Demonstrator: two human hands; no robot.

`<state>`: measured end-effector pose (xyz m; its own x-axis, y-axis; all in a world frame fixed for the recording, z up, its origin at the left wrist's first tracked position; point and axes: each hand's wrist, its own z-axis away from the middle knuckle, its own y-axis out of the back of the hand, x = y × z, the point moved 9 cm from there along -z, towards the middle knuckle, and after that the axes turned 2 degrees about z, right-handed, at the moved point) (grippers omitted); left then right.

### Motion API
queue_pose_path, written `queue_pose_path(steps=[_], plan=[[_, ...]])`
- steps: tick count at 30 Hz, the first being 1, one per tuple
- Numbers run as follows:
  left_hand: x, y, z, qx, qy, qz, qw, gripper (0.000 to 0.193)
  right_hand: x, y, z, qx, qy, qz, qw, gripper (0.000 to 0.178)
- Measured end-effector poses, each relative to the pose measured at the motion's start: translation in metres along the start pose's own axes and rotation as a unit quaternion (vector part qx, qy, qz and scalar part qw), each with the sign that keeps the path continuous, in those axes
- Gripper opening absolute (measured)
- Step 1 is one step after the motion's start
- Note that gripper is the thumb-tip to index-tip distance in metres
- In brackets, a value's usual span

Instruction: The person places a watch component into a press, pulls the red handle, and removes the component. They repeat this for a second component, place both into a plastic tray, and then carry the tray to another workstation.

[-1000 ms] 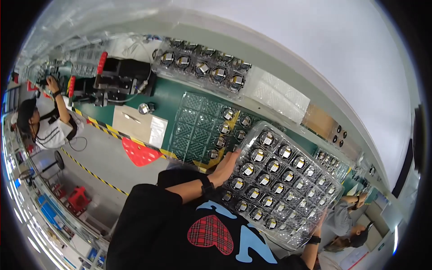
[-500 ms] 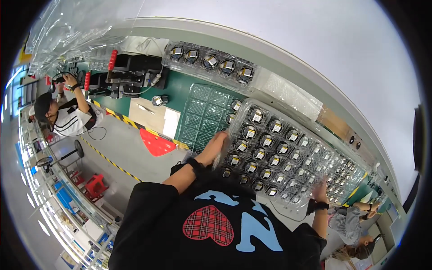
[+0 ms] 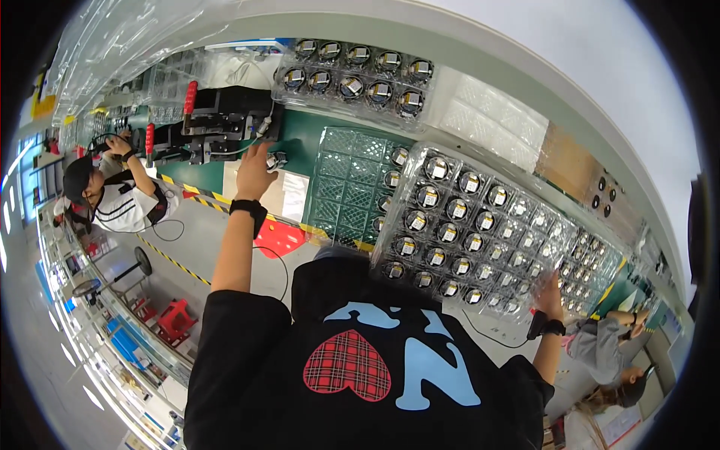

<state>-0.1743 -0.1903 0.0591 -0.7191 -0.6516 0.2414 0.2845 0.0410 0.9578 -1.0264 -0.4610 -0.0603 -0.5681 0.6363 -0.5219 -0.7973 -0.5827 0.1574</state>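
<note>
My left hand [image 3: 256, 174] is stretched out with its fingers apart, right beside a small round dark part [image 3: 276, 159] with a pale label. Whether the fingertips touch that part I cannot tell. At the lower right side of a large clear plastic tray [image 3: 384, 251], my right hand [image 3: 550, 298] grips the edge, its fingers partly hidden by the plastic. Rows of round black parts with white labels [image 3: 448, 232] sit in the tray's pockets. The tray lies beside a clear pocketed tray [image 3: 349, 176] on the green mat, which shows several round parts along its right side.
Black clamp fixtures [image 3: 225, 120] with red handles [image 3: 190, 97] stand at the left. Another filled tray [image 3: 352, 75] lies at the back. A beige board [image 3: 234, 178] and white paper [image 3: 295, 196] lie near the front edge. Co-workers sit left [image 3: 131, 202] and right [image 3: 600, 349].
My left hand has let go of the large tray's left edge and moved left to the loose round part. My right hand stays at the tray's right side. The view has shifted slightly.
</note>
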Motion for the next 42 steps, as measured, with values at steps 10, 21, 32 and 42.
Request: queue_pose_path(steps=[10,21,32,42], plan=[[-0.01,-0.06,-0.009,-0.185,-0.157,-0.061,0.968,0.053,-0.02,-0.087,0.174,0.179,0.088,-0.265,0.944,0.064],[0.115,-0.045,0.083,-0.189,-0.312,0.227,0.903,0.038,0.092,-0.313,0.209,0.205,0.027,-0.387,0.899,0.055],[0.189,-0.12,0.14,-0.292,-0.319,0.297,0.852,0.042,-0.043,-0.483,0.11,0.064,-0.043,-0.602,0.795,0.083],[0.187,-0.13,0.155,-0.251,-0.4,0.167,0.865,0.036,-0.042,-0.449,0.092,0.161,0.037,-0.534,0.829,0.071]])
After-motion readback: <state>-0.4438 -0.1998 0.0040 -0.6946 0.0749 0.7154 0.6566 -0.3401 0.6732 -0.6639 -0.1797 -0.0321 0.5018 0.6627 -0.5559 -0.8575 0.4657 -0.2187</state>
